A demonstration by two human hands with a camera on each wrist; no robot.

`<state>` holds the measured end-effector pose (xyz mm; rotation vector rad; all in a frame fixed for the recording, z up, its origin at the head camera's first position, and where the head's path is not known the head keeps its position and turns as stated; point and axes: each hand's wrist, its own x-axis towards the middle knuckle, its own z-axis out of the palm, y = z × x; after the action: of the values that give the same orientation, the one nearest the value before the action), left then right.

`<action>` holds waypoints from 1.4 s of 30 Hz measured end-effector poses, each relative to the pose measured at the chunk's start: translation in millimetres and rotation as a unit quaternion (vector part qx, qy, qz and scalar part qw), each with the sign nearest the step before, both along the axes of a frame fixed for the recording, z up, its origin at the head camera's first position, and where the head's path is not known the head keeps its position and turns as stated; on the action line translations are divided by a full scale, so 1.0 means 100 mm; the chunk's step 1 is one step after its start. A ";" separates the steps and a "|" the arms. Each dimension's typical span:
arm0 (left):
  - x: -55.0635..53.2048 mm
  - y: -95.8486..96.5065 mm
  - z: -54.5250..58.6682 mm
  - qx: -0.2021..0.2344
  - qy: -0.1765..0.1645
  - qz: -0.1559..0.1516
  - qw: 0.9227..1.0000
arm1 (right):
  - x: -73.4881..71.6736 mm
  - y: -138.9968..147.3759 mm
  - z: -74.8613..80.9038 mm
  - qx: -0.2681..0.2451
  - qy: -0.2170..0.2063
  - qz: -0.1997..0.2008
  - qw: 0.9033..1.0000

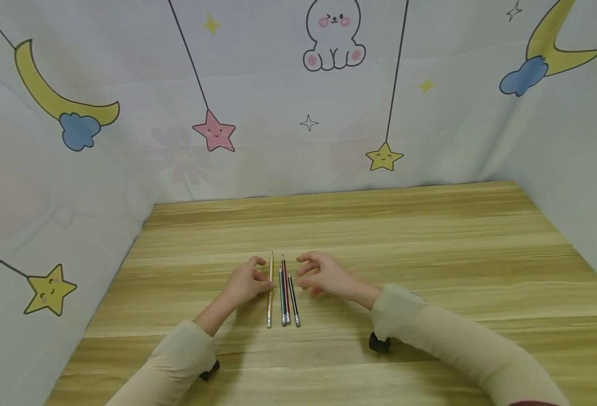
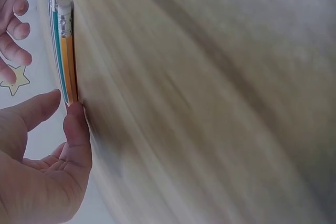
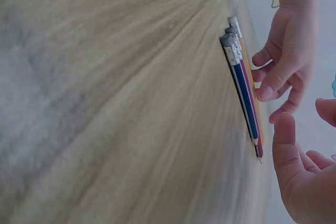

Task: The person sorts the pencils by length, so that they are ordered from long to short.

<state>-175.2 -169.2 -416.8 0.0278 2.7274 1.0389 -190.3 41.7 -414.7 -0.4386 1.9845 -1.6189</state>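
Note:
Several pencils with metal ferrules and erasers lie side by side on the table, erasers toward me. At the left is a yellow-orange pencil, slightly apart from a green pencil, a red pencil and a dark blue pencil. My left hand is beside the yellow-orange one, a fingertip right at its side in the left wrist view; thumb and fingers stay spread apart. To the right of the dark blue pencil, my right hand hovers with loosely bent fingers and nothing in them.
A wood-grain table extends around the pencils on all sides. Behind and beside it hangs a white cloth printed with stars, moons and an animal. Dark bands show under both sleeves, near the wrists.

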 end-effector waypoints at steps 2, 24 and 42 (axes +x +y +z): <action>0.00 0.00 -0.01 0.005 -0.005 0.003 1.000 | 0.01 -0.04 -0.02 0.006 -0.002 0.001 1.000; -0.01 0.05 -0.04 -0.020 0.003 -0.002 1.000 | -0.06 -0.32 -0.14 0.083 0.038 0.008 0.996; -0.01 0.06 -0.05 -0.032 0.015 -0.010 0.999 | -0.16 -0.45 -0.17 0.198 0.203 0.042 0.958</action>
<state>-176.2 -163.3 -421.8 0.0618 2.7799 0.9539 -206.5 -3.7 -431.6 -0.7260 2.4827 -1.0967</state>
